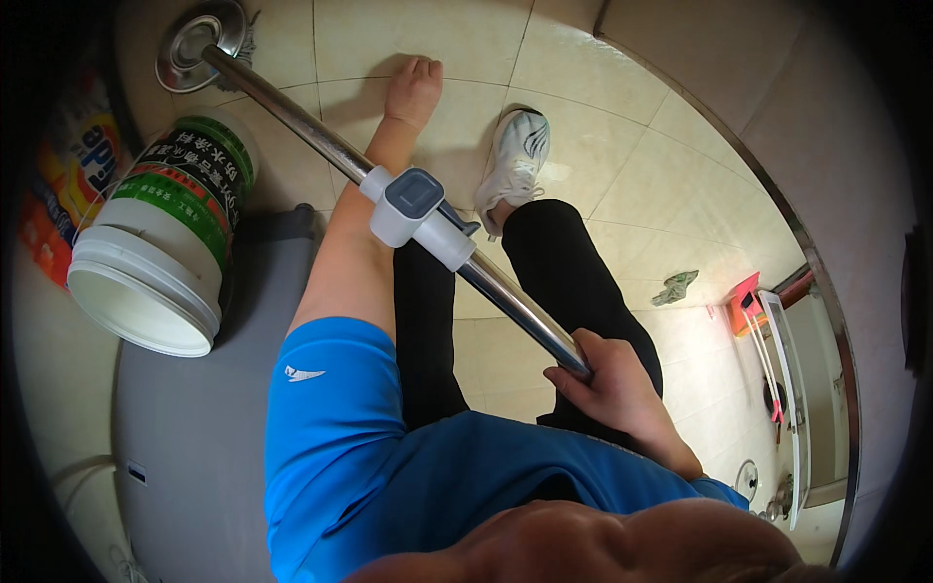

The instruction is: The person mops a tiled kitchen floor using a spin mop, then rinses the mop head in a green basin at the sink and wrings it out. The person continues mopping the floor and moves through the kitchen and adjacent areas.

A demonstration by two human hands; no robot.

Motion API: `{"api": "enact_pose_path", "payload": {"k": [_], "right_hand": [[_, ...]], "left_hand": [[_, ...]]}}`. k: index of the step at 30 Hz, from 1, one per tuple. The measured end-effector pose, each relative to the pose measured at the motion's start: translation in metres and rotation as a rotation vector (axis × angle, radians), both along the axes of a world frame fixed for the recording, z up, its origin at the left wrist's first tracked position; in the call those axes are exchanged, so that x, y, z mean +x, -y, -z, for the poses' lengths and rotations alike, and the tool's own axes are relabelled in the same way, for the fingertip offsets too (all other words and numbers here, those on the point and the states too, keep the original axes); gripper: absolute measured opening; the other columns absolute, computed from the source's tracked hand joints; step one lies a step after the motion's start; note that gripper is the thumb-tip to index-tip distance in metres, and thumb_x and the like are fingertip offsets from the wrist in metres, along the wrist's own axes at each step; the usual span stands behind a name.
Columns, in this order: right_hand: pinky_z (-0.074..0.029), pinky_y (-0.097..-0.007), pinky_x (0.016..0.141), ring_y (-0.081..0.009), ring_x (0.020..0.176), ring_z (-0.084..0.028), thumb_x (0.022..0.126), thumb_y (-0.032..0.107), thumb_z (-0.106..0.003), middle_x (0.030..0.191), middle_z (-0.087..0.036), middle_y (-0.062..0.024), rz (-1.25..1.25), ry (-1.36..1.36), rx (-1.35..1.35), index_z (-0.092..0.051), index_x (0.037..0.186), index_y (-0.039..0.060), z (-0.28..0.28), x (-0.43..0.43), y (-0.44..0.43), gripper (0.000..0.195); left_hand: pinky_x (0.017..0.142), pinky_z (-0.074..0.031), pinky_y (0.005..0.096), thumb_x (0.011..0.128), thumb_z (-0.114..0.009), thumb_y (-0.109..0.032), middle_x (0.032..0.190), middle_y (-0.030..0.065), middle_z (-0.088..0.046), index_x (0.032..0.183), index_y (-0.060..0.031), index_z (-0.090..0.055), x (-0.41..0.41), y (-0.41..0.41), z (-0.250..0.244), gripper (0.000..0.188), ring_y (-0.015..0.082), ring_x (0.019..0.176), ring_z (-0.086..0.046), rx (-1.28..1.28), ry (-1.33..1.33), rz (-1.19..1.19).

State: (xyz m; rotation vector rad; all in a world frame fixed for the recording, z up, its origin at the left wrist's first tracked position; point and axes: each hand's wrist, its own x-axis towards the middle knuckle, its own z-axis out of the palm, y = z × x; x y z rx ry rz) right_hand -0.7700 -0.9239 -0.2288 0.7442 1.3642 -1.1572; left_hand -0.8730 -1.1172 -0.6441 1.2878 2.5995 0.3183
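Note:
A mop's metal pole slants across the view. My right hand is closed around its lower right end. Midway along it sits a white and grey plastic clasp with a small lever. At the upper left, the pole meets a round steel disc, and grey mop strands show beside it. My left arm passes behind the pole. My left hand is low over the tiled floor, back of the hand up, fingers curled; what lies under them is hidden.
A white bucket with printed green bands lies tilted near a grey box-like surface and a colourful detergent package. One white shoe stands on the tiles. A crumpled greenish cloth and a red dustpan are at right, near a doorway.

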Motion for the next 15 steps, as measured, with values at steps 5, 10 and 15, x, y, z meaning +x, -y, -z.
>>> {"api": "enact_pose_path", "payload": {"k": [5,10,15], "right_hand": [[-0.043,-0.0381,0.05,-0.0331,0.054,-0.055,0.077,0.024,-0.066,0.056,-0.052,-0.0155,-0.012,0.014,-0.008,-0.048,0.072,0.0035,0.001,0.001,-0.001,0.027],[-0.042,-0.0374,0.048,-0.0326,0.052,-0.054,0.077,0.023,-0.066,0.055,-0.052,-0.0152,0.009,-0.01,-0.001,-0.047,0.071,0.0034,0.0,0.003,0.001,0.028],[-0.041,-0.0363,0.047,-0.0312,0.051,-0.053,0.077,0.024,-0.066,0.055,-0.051,-0.0148,0.01,-0.02,-0.001,-0.047,0.07,0.0035,-0.001,0.006,0.007,0.029]], "left_hand": [[0.058,-0.049,0.0356,0.071,-0.056,-0.005,0.07,0.0092,-0.057,0.078,-0.0067,-0.053,0.071,-0.005,-0.015,0.007,0.0245,0.068,-0.058,0.112,0.507,-0.279],[0.063,-0.047,0.0246,0.076,-0.061,-0.004,0.076,0.0038,-0.06,0.09,-0.0048,-0.057,0.103,-0.011,-0.089,0.014,0.0124,0.069,-0.057,0.454,1.737,-0.825],[0.061,-0.046,0.023,0.077,-0.062,-0.003,0.075,-0.0005,-0.059,0.084,-0.0035,-0.059,0.07,0.004,-0.08,0.007,0.0084,0.068,-0.056,0.478,1.213,-0.938]]}}
